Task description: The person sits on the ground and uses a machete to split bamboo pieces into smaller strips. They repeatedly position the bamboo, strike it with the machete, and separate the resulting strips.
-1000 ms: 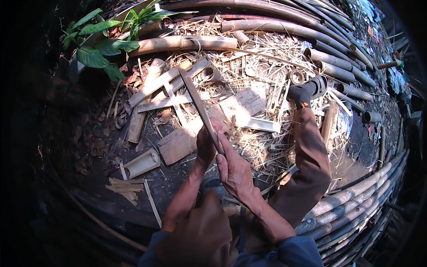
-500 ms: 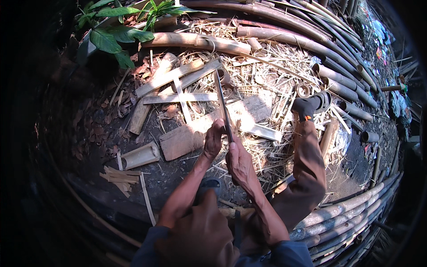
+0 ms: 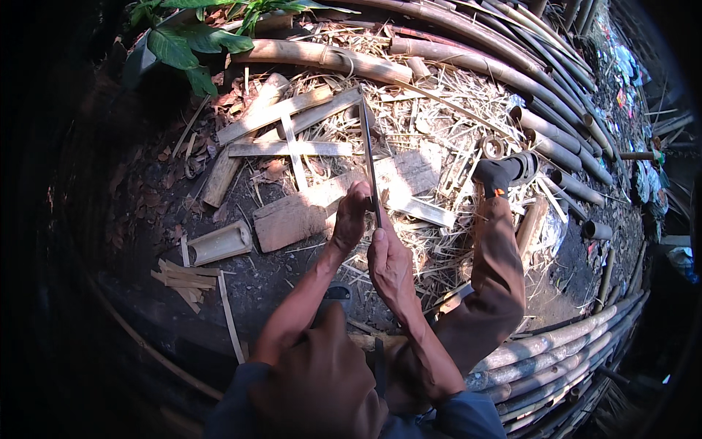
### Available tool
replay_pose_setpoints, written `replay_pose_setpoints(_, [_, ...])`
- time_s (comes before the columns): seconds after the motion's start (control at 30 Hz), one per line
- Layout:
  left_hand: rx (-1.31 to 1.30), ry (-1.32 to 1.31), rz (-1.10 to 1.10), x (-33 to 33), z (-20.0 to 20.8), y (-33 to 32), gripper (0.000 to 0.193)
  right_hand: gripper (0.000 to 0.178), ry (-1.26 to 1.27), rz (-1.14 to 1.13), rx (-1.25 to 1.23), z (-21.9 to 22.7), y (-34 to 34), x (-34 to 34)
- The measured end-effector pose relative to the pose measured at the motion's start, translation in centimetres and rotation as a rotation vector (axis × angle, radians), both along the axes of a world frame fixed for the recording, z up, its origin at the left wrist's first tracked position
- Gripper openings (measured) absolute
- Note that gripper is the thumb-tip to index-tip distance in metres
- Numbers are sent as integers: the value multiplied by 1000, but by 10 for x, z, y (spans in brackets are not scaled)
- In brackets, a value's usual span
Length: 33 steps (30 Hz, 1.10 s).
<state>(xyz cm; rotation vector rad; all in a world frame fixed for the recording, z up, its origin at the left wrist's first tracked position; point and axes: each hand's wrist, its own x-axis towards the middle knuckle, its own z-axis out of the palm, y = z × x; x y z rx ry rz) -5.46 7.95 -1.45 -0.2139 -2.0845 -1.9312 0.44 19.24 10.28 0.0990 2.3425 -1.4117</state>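
Note:
My right hand (image 3: 391, 267) is closed round the lower end of a long, narrow machete (image 3: 370, 161), its thumb lying along the top. The blade points away from me and shows almost edge-on. My left hand (image 3: 350, 219) is beside it, fingers curled and pressed together against the blade's near part; what lies between the fingertips is hard to see. Below the blade, a flat wooden plank (image 3: 289, 219) rests on the ground. Split bamboo slats (image 3: 292, 148) lie crossed beyond the plank, on the left.
A half-round bamboo piece (image 3: 219, 244) and several thin strips (image 3: 183, 282) lie at left. Bamboo poles (image 3: 556, 132) are stacked at the far right, more poles (image 3: 563, 340) at the near right. Shavings (image 3: 431, 110) cover the ground. My leg (image 3: 497, 256) stretches out right.
Both hands keep their hold, and the blade now stands slightly more upright and edge-on. The surroundings have shifted a little left in the view.

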Motion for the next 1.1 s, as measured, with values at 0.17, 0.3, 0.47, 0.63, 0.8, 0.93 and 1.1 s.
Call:
replay_pose_setpoints(0.17, [42,74,-31,1,-7,-6,26,45,33,-62,-99,-4,-7,4])
replay_pose_setpoints(0.3, [33,-171,91,15,-37,-7,30,45,79,-15,-26,-24,-17,4])
replay_pose_setpoints(0.47, [-83,-201,299,50,-70,-24,60,47,123,-25,-113,-24,-4,3])
replay_pose_setpoints(0.63, [-30,-230,435,82,-59,-67,43,47,247,-17,-226,-3,-12,9])
replay_pose_setpoints(0.8, [-63,-245,437,66,-55,-61,36,47,78,-37,-237,-23,-10,-9])
replay_pose_setpoints(0.93, [-74,-283,501,80,-45,-76,34,54,257,37,-381,28,-12,5])
replay_pose_setpoints(1.1, [24,-224,438,56,-39,-58,30,58,94,37,26,-60,-14,-13])
